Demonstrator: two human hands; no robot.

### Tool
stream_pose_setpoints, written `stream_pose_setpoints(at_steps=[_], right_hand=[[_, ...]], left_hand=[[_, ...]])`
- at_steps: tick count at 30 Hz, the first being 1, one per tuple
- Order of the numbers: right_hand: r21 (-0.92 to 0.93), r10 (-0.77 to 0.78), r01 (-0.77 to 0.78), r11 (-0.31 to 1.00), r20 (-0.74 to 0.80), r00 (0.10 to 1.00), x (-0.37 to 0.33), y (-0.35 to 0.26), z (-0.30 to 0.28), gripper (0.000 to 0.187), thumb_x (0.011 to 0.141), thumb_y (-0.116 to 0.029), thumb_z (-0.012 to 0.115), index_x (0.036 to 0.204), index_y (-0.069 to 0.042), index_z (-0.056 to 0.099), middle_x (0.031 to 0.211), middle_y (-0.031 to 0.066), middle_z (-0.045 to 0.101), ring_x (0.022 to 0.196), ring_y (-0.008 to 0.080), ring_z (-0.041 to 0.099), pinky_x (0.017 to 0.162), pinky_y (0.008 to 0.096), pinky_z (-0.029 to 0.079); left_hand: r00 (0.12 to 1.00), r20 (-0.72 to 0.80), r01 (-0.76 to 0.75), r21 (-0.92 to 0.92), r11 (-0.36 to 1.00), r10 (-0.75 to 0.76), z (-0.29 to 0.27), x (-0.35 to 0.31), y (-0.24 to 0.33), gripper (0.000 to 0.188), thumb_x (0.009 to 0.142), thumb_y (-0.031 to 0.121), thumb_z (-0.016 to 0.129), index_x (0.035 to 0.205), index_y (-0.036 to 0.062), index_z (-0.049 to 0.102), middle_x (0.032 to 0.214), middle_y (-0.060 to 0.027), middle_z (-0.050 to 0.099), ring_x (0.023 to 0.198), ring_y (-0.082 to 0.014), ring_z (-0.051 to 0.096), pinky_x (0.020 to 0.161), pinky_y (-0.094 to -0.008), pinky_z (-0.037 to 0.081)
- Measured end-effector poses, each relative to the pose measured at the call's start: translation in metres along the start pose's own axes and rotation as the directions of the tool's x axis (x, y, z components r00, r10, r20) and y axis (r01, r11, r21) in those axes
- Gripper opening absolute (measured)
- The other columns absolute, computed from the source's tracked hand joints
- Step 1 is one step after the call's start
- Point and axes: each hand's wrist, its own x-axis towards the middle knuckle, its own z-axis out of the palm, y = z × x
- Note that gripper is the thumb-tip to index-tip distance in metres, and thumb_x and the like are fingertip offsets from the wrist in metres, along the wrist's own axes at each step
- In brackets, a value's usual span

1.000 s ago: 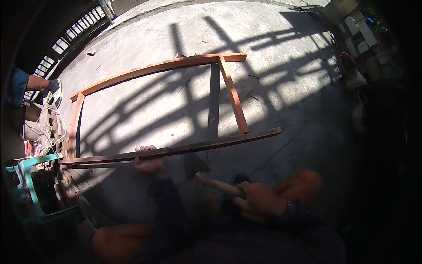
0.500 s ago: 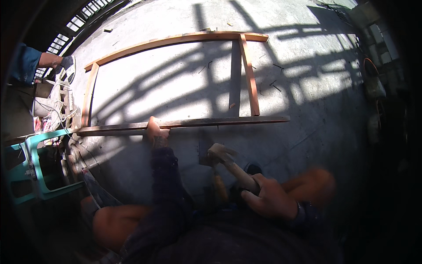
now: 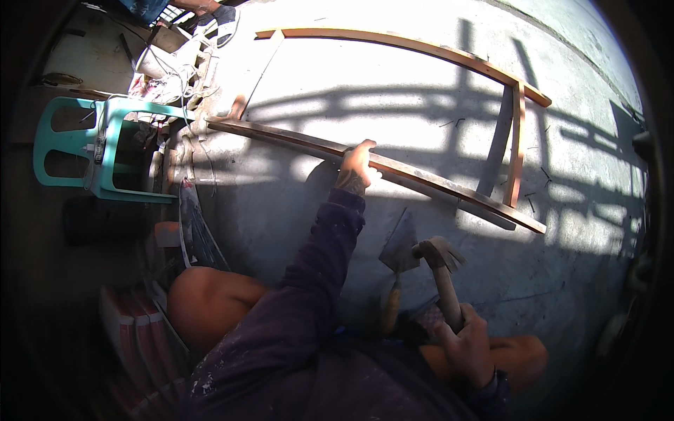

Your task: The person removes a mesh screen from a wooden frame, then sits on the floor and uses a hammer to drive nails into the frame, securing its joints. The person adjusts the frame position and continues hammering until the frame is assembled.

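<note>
A rectangular frame of narrow wooden strips (image 3: 449, 184) lies over the concrete floor. My left hand (image 3: 357, 168) is closed around its near, darker strip, around the middle of that strip's length. The far strip and the right crosspiece show plainly, while glare washes out much of the left crosspiece. Closer to me, my right hand (image 3: 469, 345) grips a claw hammer (image 3: 439, 263) by its wooden handle. The hammer's head points up and away from me, apart from the frame. Just left of the hammer, a trowel (image 3: 401, 254) with a yellowish handle lies on the floor.
A turquoise plastic stool (image 3: 107, 151) lies on its side at the left, close to the frame's corner. Beyond it are cords and mixed scraps (image 3: 168, 77). Another person's foot (image 3: 225, 21) shows at the top left. Several loose nails (image 3: 531, 203) are scattered near the right crosspiece.
The view has swung left, so the frame appears farther right and tilted, and more of the stool shows. The hammer stands more upright in my right hand. Both hands keep their hold.
</note>
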Motion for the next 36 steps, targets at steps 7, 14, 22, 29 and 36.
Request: stream_pose_setpoints(at_steps=[7, 14, 22, 29, 36], right_hand=[[-0.052, -0.059, 0.058, 0.997, -0.027, 0.998, 0.008, 0.003, -0.002, 0.028, 0.088, -0.015, 0.072, 0.102, 0.007, 0.062, 0.071, 0.0082, 0.063, 0.065, 0.0130, 0.059, 0.061, 0.0304, 0.048], [0.142, 0.014, 0.002, 0.990, -0.112, 0.994, -0.001, 0.013, -0.007, 0.031, 0.089, -0.023, 0.072, 0.099, 0.004, 0.060, 0.072, 0.0020, 0.054, 0.067, 0.0099, 0.049, 0.060, 0.0302, 0.043], [0.037, 0.227, -0.224, 0.974, -0.138, 0.964, -0.004, 0.038, 0.002, 0.042, 0.089, -0.027, 0.072, 0.108, 0.009, 0.061, 0.077, 0.0155, 0.067, 0.071, 0.0215, 0.067, 0.065, 0.0369, 0.052], [0.238, 0.395, -0.372, 0.897, -0.057, 0.917, -0.011, 0.071, 0.030, 0.051, 0.088, -0.032, 0.071, 0.114, 0.011, 0.060, 0.080, 0.0215, 0.067, 0.072, 0.0291, 0.070, 0.066, 0.0394, 0.053], [0.012, 0.253, -0.253, 0.967, -0.127, 0.959, -0.007, 0.079, 0.037, 0.042, 0.089, -0.024, 0.070, 0.110, 0.010, 0.058, 0.081, 0.0195, 0.070, 0.079, 0.0296, 0.074, 0.067, 0.0382, 0.055]], left_hand=[[0.460, 0.888, -0.432, 0.223, 0.874, 0.001, 0.095, -0.112, 0.091, 0.049, 0.107, 0.033, 0.052, 0.140, -0.0033, 0.054, 0.128, -0.0198, 0.068, 0.122, -0.0304, 0.064, 0.099, -0.0356, 0.052], [0.536, 0.844, -0.684, 0.426, -0.593, -0.012, -0.011, -0.117, 0.293, 0.061, 0.102, 0.051, 0.056, 0.137, 0.0013, 0.060, 0.109, -0.0156, 0.070, 0.094, -0.0217, 0.068, 0.084, -0.0345, 0.055], [0.472, 0.845, -0.555, 0.506, -0.661, 0.251, -0.098, 0.012, 0.197, 0.046, 0.095, 0.032, 0.068, 0.129, 0.0013, 0.061, 0.116, -0.0211, 0.066, 0.106, -0.0360, 0.063, 0.095, -0.0440, 0.050], [0.475, 0.871, -0.524, 0.396, -0.754, 0.128, -0.110, 0.074, 0.056, 0.049, 0.087, 0.030, 0.075, 0.127, 0.0078, 0.055, 0.114, -0.0158, 0.062, 0.108, -0.0344, 0.060, 0.089, -0.0470, 0.046], [0.497, 0.860, -0.559, 0.416, -0.717, 0.111, -0.098, 0.072, 0.072, 0.032, 0.092, 0.033, 0.071, 0.110, 0.0066, 0.066, 0.103, -0.0118, 0.066, 0.102, -0.0319, 0.062, 0.088, -0.0455, 0.049]])
